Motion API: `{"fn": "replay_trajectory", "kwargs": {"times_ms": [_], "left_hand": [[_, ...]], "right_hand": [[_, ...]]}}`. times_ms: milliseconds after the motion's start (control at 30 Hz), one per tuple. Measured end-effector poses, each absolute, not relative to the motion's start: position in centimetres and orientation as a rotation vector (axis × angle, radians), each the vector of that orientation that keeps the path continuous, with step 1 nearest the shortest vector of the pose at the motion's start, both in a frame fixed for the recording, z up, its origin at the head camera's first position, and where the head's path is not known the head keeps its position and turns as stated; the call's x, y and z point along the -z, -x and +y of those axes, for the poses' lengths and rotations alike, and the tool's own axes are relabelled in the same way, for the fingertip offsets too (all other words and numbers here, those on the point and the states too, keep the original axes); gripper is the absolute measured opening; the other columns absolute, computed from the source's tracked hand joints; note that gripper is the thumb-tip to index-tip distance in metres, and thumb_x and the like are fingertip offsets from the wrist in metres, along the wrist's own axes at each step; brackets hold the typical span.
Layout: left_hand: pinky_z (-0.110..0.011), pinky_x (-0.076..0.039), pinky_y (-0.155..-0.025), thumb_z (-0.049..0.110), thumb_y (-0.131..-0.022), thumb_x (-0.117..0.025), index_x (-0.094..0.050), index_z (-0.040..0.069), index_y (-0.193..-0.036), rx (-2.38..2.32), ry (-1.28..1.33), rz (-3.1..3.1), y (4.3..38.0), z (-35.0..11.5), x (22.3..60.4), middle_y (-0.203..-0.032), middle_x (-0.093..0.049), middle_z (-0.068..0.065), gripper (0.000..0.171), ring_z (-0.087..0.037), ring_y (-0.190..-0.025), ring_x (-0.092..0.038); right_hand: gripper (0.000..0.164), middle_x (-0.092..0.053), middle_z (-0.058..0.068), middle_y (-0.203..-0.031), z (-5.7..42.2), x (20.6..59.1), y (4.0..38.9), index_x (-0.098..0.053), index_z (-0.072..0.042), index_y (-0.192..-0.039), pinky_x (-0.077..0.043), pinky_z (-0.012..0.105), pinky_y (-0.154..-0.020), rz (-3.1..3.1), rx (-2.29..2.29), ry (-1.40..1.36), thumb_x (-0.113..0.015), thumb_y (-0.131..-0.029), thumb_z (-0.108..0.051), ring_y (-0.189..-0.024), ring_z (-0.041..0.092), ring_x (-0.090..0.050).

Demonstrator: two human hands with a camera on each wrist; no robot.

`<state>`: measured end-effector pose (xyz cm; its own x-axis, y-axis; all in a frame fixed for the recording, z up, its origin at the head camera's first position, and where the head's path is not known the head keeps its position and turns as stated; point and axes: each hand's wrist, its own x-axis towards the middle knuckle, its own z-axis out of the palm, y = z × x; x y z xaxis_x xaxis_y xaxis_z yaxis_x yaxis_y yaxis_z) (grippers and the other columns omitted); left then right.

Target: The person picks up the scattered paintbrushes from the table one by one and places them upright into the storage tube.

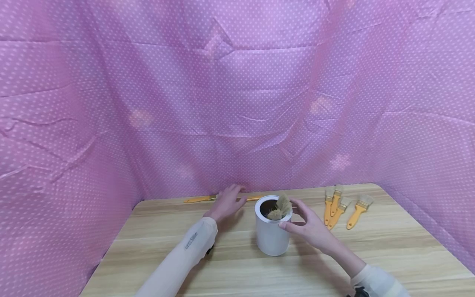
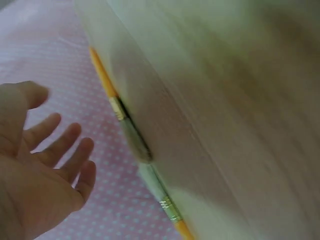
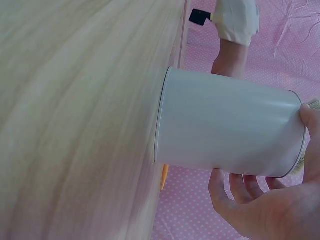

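A white cylindrical can (image 1: 272,239) stands upright on the wooden table, with bristle heads of paintbrushes (image 1: 283,204) poking out of its mouth. My right hand (image 1: 313,229) holds the can near its top, thumb at the rim and fingers against the far side; the right wrist view shows this grip on the can (image 3: 230,122). Toward the table's back edge, my left hand (image 1: 227,202) hovers with loosely spread fingers. Close to it lie two flat paintbrushes, bristles facing each other: one brush (image 2: 103,75) and another brush (image 2: 170,207). Nothing is in the left hand.
Several yellow-handled paintbrushes (image 1: 335,208) lie grouped at the right of the table (image 1: 230,272), one brush (image 1: 357,214) a little apart. Pink dotted cloth (image 1: 237,103) hangs behind and at both sides, right up to the table's back edge.
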<state>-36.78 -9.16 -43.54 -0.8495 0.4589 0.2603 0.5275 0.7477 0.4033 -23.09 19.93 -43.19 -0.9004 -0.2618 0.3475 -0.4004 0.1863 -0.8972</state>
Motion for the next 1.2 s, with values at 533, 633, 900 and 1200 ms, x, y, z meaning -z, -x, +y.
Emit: {"fn": "replay_trajectory", "kwargs": {"times_ms": [533,633,900,1200], "left_hand": [[-0.061,-0.034,-0.106,0.017,-0.097,-0.064,-0.070,0.007,-0.127,0.492,0.674,-2.921,40.0,-7.9,44.6,-0.127,-0.063,-0.009,0.033,-0.035,-0.121,-0.053],[-0.060,-0.033,-0.106,0.018,-0.098,-0.063,-0.072,0.010,-0.125,0.446,0.685,-2.925,40.3,-7.1,44.6,-0.127,-0.063,-0.008,0.029,-0.034,-0.120,-0.053],[-0.053,-0.037,-0.101,0.019,-0.094,-0.065,-0.074,0.014,-0.120,0.361,0.771,-2.966,40.8,-5.5,44.8,-0.116,-0.064,-0.003,0.028,-0.027,-0.111,-0.056],[-0.055,-0.036,-0.101,0.019,-0.093,-0.069,-0.074,0.014,-0.119,0.384,0.753,-2.951,41.4,-5.0,45.3,-0.113,-0.064,-0.003,0.027,-0.026,-0.109,-0.057]], "right_hand": [[0.074,-0.053,0.012,-0.143,20.0,43.0,23.2,-0.044,-0.016,-0.151,-0.049,0.051,-0.099,-2.327,-1.802,-0.675,-0.082,-0.087,-0.021,-0.132,0.039,-0.047],[0.074,-0.053,0.011,-0.142,20.0,43.1,23.3,-0.043,-0.015,-0.151,-0.050,0.049,-0.099,-2.318,-1.816,-0.686,-0.082,-0.088,-0.020,-0.132,0.038,-0.048],[0.074,-0.053,0.011,-0.142,19.9,43.4,23.3,-0.043,-0.017,-0.151,-0.050,0.047,-0.099,-2.313,-1.836,-0.686,-0.082,-0.088,-0.020,-0.130,0.037,-0.048],[0.075,-0.053,0.011,-0.142,20.3,43.5,23.4,-0.044,-0.017,-0.151,-0.049,0.052,-0.099,-2.323,-1.811,-0.664,-0.083,-0.087,-0.021,-0.131,0.037,-0.049]]}}
